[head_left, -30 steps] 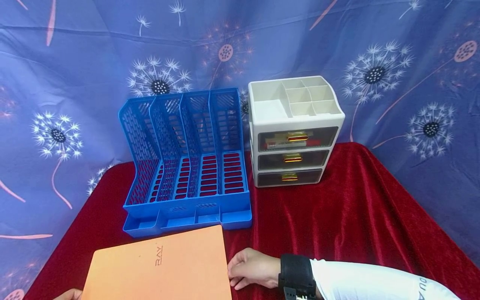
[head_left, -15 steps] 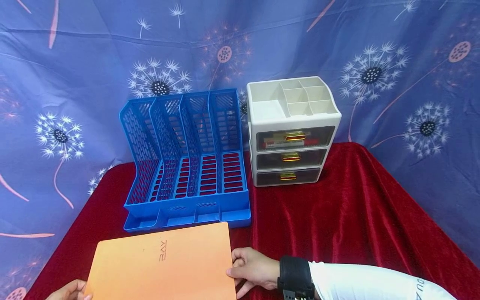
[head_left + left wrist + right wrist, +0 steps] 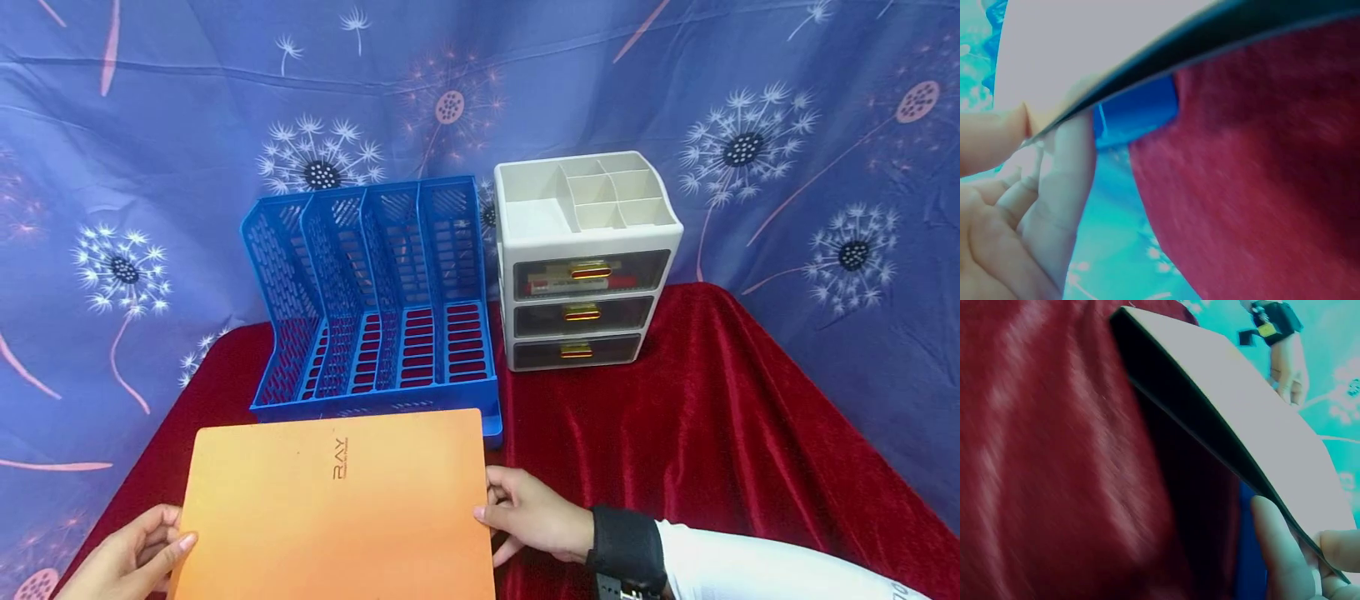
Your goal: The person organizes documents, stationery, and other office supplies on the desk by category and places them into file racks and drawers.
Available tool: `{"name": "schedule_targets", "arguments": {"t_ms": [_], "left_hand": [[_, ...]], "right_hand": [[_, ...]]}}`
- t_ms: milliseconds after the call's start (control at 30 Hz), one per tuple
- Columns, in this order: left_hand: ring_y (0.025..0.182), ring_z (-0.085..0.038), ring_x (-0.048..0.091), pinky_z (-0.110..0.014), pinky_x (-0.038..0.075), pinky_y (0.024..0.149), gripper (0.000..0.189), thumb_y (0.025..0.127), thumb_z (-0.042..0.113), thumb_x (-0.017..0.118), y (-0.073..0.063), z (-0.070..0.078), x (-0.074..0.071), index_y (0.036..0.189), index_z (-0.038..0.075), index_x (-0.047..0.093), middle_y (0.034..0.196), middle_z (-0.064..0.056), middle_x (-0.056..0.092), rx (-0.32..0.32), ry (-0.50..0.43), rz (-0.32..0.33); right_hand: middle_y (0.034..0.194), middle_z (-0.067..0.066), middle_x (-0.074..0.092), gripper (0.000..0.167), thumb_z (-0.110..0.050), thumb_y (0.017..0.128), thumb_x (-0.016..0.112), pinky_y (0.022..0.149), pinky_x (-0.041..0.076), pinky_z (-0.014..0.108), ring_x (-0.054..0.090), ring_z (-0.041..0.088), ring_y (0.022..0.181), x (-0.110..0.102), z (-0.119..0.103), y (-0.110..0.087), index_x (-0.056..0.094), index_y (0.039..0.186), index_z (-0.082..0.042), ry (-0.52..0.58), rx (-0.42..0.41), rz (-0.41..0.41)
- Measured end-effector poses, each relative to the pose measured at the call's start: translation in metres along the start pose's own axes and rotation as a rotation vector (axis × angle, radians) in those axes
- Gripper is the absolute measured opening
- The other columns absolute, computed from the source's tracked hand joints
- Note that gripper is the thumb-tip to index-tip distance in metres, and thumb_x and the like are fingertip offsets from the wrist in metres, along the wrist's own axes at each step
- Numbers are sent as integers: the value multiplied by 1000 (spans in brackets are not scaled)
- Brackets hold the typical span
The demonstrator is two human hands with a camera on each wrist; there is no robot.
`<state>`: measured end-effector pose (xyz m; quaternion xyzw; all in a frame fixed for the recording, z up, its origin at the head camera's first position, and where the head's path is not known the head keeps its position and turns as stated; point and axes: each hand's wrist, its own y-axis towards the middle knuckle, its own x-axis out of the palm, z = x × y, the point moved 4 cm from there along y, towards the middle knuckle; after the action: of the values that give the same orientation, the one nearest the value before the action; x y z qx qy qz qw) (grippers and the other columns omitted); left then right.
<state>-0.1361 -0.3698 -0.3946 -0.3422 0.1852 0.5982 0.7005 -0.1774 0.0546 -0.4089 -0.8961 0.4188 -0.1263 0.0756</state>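
Observation:
An orange folder (image 3: 337, 517), printed "RAY" near its top edge, is held up in front of the blue file rack (image 3: 382, 333). My left hand (image 3: 131, 554) pinches its left side, thumb on the cover and fingers behind, as the left wrist view also shows at the edge of the folder (image 3: 1104, 37). At the opposite side, my right hand (image 3: 540, 517) grips the right edge between thumb and fingers. In the right wrist view the folder (image 3: 1235, 419) shows a dark gap between its covers. The folder hides the rack's front trays and its own lower part is cut off.
A white drawer organizer (image 3: 585, 258) stands right of the rack, with markers visible in its top drawer. Red velvet cloth (image 3: 675, 433) covers the table. A blue dandelion-print curtain (image 3: 585, 75) hangs behind.
Both hands have raised the folder upward and slightly right, toward the rack, so it covers the front trays. The left hand has come further into view and now pinches the left edge.

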Motion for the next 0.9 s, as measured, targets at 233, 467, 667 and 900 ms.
{"name": "schedule_targets", "arguments": {"t_ms": [233, 467, 667, 900], "left_hand": [[64, 1, 54, -26, 51, 51, 15, 91, -7, 53, 0, 37, 0, 102, -10, 42, 73, 10, 53, 213, 11, 245], [64, -1, 58, -23, 51, 53, 15, 88, -9, 56, 7, 76, -5, 95, -1, 47, 76, 10, 57, 376, -21, 391], [69, 2, 59, -16, 49, 57, 18, 86, -12, 57, 7, 103, -8, 97, -2, 48, 76, 11, 59, 474, -13, 467], [68, 6, 57, -13, 47, 57, 19, 86, -8, 61, 13, 129, -7, 101, -3, 51, 76, 16, 58, 463, 31, 557]], "right_hand": [[83, 9, 56, 20, -7, 94, 54, 61, 55, 43, 63, 19, 81, -19, -34, -9, 53, 111, 4, -162, -112, 78], [83, 10, 54, 15, -12, 95, 55, 60, 55, 42, 65, 23, 82, -37, -62, -19, 52, 100, 2, -310, -237, 214], [92, 15, 58, 16, -14, 96, 55, 60, 56, 37, 63, 23, 83, -47, -78, -28, 54, 102, 1, -390, -322, 302], [91, 16, 59, 12, -10, 95, 55, 59, 56, 36, 64, 21, 79, -58, -87, -35, 54, 101, 0, -414, -362, 370]]}}
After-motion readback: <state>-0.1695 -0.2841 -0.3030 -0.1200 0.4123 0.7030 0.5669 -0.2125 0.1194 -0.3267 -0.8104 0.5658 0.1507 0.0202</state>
